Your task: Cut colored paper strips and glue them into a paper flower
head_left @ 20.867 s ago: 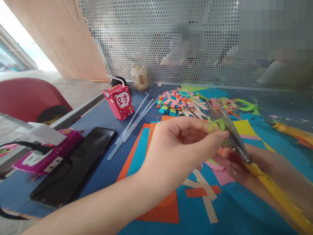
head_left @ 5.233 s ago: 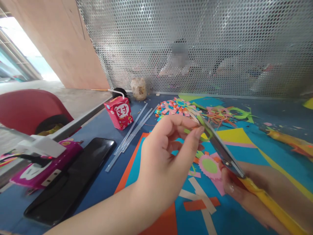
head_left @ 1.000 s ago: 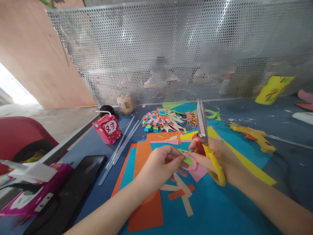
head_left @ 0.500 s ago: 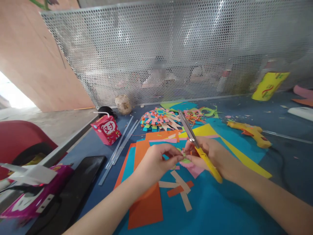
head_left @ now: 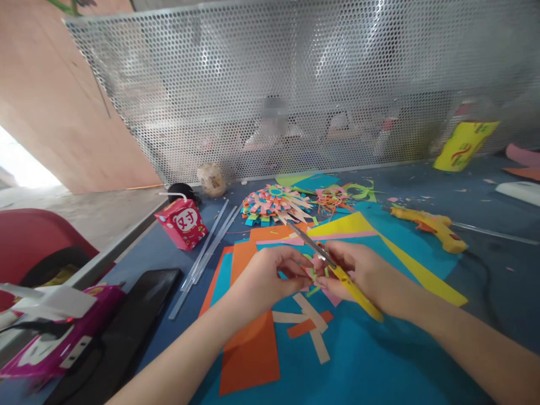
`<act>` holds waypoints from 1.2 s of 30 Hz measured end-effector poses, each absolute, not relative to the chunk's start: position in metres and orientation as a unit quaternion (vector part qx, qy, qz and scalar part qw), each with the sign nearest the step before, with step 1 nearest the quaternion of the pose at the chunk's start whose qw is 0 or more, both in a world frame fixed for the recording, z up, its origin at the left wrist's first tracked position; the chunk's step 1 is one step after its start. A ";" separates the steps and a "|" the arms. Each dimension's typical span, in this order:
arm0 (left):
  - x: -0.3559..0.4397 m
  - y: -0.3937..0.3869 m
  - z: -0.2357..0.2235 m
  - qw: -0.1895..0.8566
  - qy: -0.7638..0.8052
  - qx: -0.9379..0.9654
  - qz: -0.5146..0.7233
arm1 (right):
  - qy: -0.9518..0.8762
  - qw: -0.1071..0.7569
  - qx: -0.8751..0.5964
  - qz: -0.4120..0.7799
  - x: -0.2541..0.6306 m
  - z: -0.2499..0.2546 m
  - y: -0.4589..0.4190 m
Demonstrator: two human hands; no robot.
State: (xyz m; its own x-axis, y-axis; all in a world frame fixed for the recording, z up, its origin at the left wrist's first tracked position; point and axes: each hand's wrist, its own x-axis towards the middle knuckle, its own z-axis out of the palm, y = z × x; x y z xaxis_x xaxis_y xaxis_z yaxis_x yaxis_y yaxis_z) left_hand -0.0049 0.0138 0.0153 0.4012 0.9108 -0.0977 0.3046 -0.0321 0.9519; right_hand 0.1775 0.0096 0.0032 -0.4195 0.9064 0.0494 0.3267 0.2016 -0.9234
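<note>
My left hand (head_left: 278, 275) is closed, thumb and fingertips pinching a small pink and green paper piece (head_left: 313, 272), mostly hidden by the fingers. My right hand (head_left: 360, 269) meets it there, fingertips at the same piece, while holding yellow-handled scissors (head_left: 350, 286). Their metal blades point up and to the left. Below the hands, beige strips (head_left: 319, 346) and an orange strip (head_left: 302, 328) lie crossed on a blue paper sheet (head_left: 358, 360). To the left is an orange sheet (head_left: 251, 354). A layered, fringed paper flower (head_left: 270, 203) sits beyond the hands.
A red drink box (head_left: 182, 225), clear glue sticks (head_left: 202, 261) and a black phone (head_left: 156, 287) are on the left. At right lies a yellow glue gun (head_left: 434, 228) with its cord. A perforated metal screen (head_left: 236, 73) stands along the back.
The scissors have tipped over to the left in my right hand, their blades now lower. Both hands stay together at the small paper piece, with the fingers slightly shifted.
</note>
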 end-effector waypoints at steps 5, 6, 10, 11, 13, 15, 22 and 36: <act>-0.003 0.012 0.020 0.530 0.462 0.605 0.374 | -0.674 0.366 -0.456 0.452 0.173 0.009 0.007; -0.003 0.012 0.020 0.535 0.460 0.585 0.400 | -0.665 0.378 -0.464 0.447 0.173 0.008 0.007; 0.001 0.011 0.018 0.555 0.447 0.514 0.477 | -0.640 0.396 -0.481 0.449 0.167 0.004 0.010; 0.003 0.010 0.016 0.563 0.444 0.501 0.484 | -0.634 0.399 -0.483 0.453 0.165 0.003 0.010; 0.006 0.008 0.013 0.581 0.440 0.481 0.487 | -0.622 0.404 -0.491 0.457 0.161 0.003 0.010; 0.008 0.006 0.011 0.592 0.438 0.471 0.486 | -0.615 0.410 -0.499 0.453 0.159 0.004 0.009; 0.007 0.006 0.018 0.575 0.429 0.474 0.510 | -0.621 0.409 -0.482 0.464 0.163 0.005 0.008; 0.000 0.008 0.020 0.507 0.424 0.609 0.439 | -0.634 0.367 -0.492 0.471 0.168 0.004 0.005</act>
State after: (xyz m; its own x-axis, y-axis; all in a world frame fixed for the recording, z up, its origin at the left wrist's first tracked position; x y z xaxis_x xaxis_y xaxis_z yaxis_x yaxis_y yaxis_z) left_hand -0.0001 0.0075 0.0199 0.2557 0.9610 0.1048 0.0706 -0.1267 0.9894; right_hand 0.1682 0.0053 0.0043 -0.2468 0.9691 0.0022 0.2775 0.0729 -0.9579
